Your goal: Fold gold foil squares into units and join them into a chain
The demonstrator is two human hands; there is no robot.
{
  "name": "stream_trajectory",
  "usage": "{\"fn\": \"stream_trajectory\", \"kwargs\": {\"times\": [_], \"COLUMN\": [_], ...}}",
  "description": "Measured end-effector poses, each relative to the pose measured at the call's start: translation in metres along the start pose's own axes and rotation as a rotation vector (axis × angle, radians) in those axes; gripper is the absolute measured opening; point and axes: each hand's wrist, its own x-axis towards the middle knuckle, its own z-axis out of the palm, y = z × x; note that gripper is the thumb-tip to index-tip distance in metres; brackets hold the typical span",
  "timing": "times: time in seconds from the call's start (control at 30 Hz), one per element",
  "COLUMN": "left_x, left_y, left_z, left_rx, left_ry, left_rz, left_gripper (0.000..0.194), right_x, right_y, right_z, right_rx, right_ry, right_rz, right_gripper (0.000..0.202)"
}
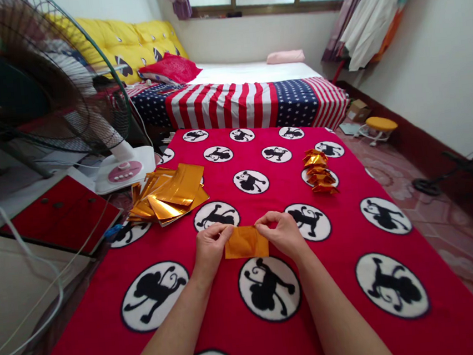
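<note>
A small orange-gold paper sheet [246, 242] is held between both hands above the red cloth with monkey prints [235, 334]. My left hand [213, 245] pinches its upper left corner. At the upper right corner, my right hand [281, 232] has thumb and fingers closed on the same sheet. To the left, beyond my left hand, lies a loose pile of shiny gold sheets [171, 194]. Several folded gold paper pieces [319, 172] stand in a row on the cloth at the right.
A large fan [124, 168] stands at the left beside a red panel [62, 211]. Behind the cloth is a bed with a striped, starred cover [237, 102]. A yellow stool [381, 124] and a cardboard box [358, 110] are on the floor at right.
</note>
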Motion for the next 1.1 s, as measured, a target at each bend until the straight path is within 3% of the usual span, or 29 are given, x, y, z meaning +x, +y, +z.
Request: {"fn": "stream_trajectory", "kwargs": {"times": [0.27, 0.57, 0.67, 0.83, 1.1], "left_x": [0.003, 0.002, 0.001, 0.0, 0.002], "left_y": [-0.005, -0.001, 0.0, 0.002, -0.001], "left_z": [-0.001, 0.001, 0.003, 0.004, 0.001], "left_rx": [0.095, 0.135, 0.009, -0.127, -0.197], "left_ry": [0.038, 0.137, 0.075, -0.04, -0.079], "left_rz": [-0.049, -0.008, -0.037, -0.106, -0.158], "left_gripper": [0.03, 0.029, 0.033, 0.076, 0.07], "right_x": [-0.002, -0.004, -0.006, -0.008, -0.006], "right_y": [0.004, -0.003, -0.003, -0.006, 0.0], "right_z": [0.009, 0.028, 0.031, 0.034, 0.032], "right_rx": [0.351, 0.611, 0.611, 0.649, 0.645], "right_ry": [-0.112, 0.012, 0.047, 0.016, -0.04], "right_rz": [0.143, 0.147, 0.139, 0.135, 0.174], "right_gripper": [0.019, 0.032, 0.034, 0.034, 0.031]}}
